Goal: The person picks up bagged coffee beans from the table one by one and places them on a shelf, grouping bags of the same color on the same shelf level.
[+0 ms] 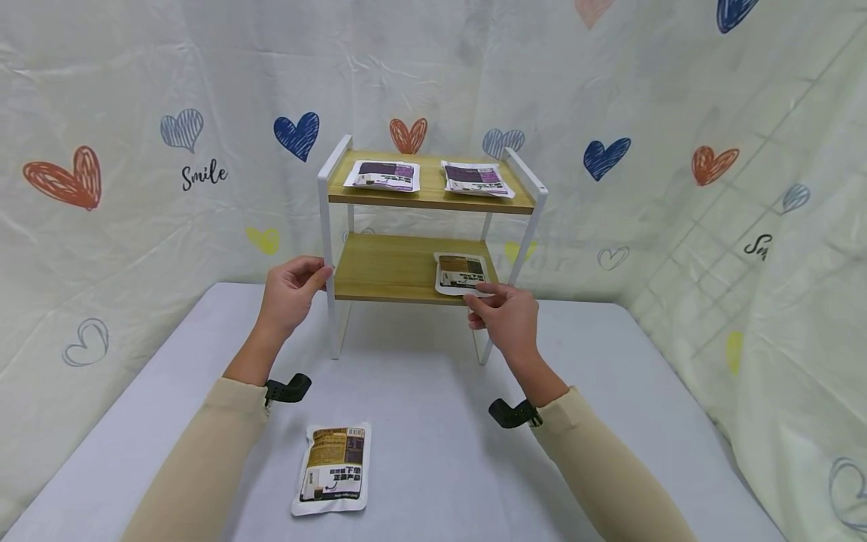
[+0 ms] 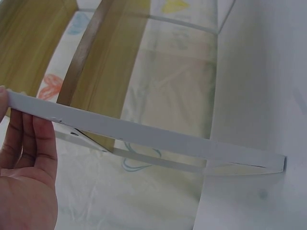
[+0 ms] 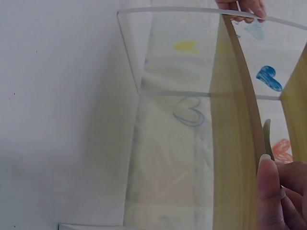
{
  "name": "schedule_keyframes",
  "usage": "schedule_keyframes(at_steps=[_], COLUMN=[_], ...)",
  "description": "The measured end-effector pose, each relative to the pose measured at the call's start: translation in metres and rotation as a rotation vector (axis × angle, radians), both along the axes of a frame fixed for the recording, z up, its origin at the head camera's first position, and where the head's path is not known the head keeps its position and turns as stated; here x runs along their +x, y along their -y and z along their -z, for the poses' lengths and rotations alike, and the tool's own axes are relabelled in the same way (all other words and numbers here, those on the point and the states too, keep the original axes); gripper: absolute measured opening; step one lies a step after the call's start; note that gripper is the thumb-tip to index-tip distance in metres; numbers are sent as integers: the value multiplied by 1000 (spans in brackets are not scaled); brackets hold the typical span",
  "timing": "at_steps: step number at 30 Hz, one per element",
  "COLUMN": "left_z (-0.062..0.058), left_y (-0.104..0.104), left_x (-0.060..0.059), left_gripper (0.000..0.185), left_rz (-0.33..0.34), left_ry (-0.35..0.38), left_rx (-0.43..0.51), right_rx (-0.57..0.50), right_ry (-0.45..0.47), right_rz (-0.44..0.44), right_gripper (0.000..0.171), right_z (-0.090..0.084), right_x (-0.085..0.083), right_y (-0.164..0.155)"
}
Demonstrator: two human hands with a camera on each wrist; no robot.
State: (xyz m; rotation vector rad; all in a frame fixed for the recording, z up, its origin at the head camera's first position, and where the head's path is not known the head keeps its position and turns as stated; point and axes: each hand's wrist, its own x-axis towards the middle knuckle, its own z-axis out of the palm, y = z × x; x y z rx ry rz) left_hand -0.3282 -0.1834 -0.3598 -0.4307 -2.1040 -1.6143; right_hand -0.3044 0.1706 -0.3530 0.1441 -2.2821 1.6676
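Note:
A two-tier shelf rack with white metal legs and wooden boards (image 1: pixel 386 267) stands on the table. My left hand (image 1: pixel 293 292) grips its left front leg (image 2: pixel 144 132) between thumb and fingers, level with the lower board. On the right of that lower board lies a brown-and-white sealed pouch (image 1: pixel 460 269). My right hand (image 1: pixel 506 316) pinches the pouch's near right corner, thumb at the board's front edge and index finger over the pouch. Seen edge-on in the right wrist view, the pouch (image 3: pixel 267 136) sits between thumb and fingers.
Two purple-and-white pouches, one left (image 1: pixel 384 176) and one right (image 1: pixel 477 179), lie on the upper board. Another brown pouch (image 1: pixel 333 468) lies on the white table (image 1: pixel 420 452) near the left forearm. A heart-printed curtain (image 1: pixel 433 68) hangs behind the table and along its sides.

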Motion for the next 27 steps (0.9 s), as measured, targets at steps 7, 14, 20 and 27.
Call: schedule_keyframes(at_steps=[7,14,20,27], left_z=[-1,-1,-2,-2], left_y=[0,1,1,2], left_x=[2,3,3,2], left_gripper=[32,35,35,37], left_rz=[-9,-12,-12,-9], left_ry=[1,8,11,19], left_rx=[-20,-53,-53,-58], right_rx=[-2,37,117,155], right_ry=[-9,-46,-94,-89], right_rz=[-4,-7,12,9], right_gripper=[31,32,32,35], right_z=[-3,-1,1,1], right_x=[4,5,7,14], right_y=[1,-1,-1,1])
